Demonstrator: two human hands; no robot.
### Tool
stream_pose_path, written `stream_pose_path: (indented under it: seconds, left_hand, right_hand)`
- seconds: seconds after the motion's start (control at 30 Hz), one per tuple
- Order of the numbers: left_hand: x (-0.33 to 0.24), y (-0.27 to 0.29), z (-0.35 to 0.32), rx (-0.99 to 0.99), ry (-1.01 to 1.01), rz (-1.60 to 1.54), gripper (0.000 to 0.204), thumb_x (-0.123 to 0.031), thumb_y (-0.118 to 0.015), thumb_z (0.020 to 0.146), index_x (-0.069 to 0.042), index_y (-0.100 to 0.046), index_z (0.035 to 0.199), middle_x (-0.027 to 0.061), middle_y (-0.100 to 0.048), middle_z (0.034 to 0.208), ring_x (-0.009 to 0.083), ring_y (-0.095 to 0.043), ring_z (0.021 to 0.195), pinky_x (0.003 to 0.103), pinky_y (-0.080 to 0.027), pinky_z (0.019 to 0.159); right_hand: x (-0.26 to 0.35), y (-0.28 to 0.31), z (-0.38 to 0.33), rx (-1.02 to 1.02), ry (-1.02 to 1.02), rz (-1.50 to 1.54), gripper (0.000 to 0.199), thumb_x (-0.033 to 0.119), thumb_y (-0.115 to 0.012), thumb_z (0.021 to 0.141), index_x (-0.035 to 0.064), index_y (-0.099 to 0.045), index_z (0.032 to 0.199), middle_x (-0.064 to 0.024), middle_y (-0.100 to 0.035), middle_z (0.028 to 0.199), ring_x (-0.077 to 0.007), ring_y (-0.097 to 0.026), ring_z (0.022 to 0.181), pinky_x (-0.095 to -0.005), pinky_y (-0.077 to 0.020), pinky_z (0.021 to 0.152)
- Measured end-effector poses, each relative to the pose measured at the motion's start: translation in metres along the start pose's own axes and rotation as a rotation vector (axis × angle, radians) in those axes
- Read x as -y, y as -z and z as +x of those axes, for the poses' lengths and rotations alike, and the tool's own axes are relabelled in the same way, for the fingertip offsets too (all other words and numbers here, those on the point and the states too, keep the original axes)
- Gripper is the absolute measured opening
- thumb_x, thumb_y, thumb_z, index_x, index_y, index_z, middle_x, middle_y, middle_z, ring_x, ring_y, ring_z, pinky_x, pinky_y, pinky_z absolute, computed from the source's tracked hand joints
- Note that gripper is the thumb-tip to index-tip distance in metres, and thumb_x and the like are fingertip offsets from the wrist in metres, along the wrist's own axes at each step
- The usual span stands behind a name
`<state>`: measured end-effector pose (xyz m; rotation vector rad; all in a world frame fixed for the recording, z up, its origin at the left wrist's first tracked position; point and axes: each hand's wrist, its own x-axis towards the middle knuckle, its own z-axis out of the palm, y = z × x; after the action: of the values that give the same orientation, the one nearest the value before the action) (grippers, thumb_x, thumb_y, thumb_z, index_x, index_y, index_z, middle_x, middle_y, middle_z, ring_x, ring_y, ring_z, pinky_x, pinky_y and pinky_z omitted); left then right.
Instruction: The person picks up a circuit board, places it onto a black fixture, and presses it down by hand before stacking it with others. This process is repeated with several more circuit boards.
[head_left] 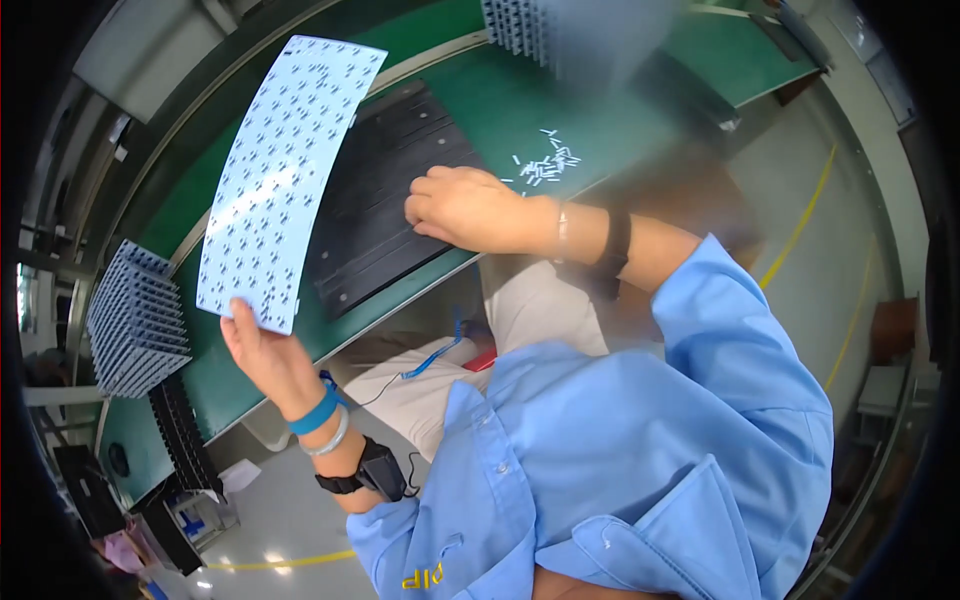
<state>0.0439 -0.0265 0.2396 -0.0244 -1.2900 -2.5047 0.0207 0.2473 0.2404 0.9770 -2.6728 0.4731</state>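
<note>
A long white circuit board (265, 190), dotted with many small dark marks, stands tilted over the left part of the bench. My left hand (258, 350) pinches its near lower corner between thumb and fingers. Beside the board a flat black fixture plate (385, 220) with small round studs lies on the green bench. My right hand (465, 208) is over the right part of this plate, its fingers curled closed; whatever they may hold is hidden. Just beyond that hand, small white pin-like pieces (548, 165) are scattered on the bench.
At the left end stands a stack of grey-blue boards or trays (140, 325), with a black slotted rack (183, 430) nearby. Another grey stack (525, 35) stands at the far side, partly blurred. The green bench (455, 75) has its front edge close to my legs.
</note>
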Motion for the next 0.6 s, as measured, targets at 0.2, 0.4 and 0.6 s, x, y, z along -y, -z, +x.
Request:
stream_pose_path:
  seconds: [0.2,0.4,0.6]
  left_hand:
    - [0.012,-0.011,-0.005,-0.001,-0.008,-0.015,0.028,-0.018,-0.053,0.093,0.0,-0.047,0.114,0.012,-0.057,0.111,0.0192,-0.058,0.098,0.033,-0.047,0.084]
    - [0.035,-0.054,-0.016,0.023,-0.033,-0.076,0.029,-0.019,-0.053,0.092,-0.002,-0.046,0.114,0.0114,-0.057,0.111,0.0189,-0.057,0.098,0.033,-0.047,0.084]
    - [0.049,-0.09,-0.035,0.06,-0.001,-0.103,0.03,-0.021,-0.052,0.093,-0.002,-0.045,0.115,0.0106,-0.056,0.112,0.0188,-0.056,0.099,0.034,-0.046,0.085]
  right_hand:
    - [-0.054,0.048,-0.072,-0.092,-0.206,-0.201,0.01,0.017,-0.061,0.082,0.0098,-0.058,0.088,-0.0057,-0.055,0.082,-0.0241,-0.054,0.08,-0.0332,-0.0462,0.07]
    - [0.007,0.05,-0.033,-0.021,-0.605,0.973,0.021,0.024,-0.055,0.09,0.0094,-0.058,0.105,0.0006,-0.059,0.088,-0.0092,-0.056,0.076,-0.0258,-0.0453,0.062]
    - [0.051,-0.002,0.003,-0.037,-0.492,1.354,0.021,0.023,-0.056,0.091,0.0039,-0.057,0.1,-0.0006,-0.057,0.083,-0.0074,-0.054,0.072,-0.0231,-0.0447,0.06]
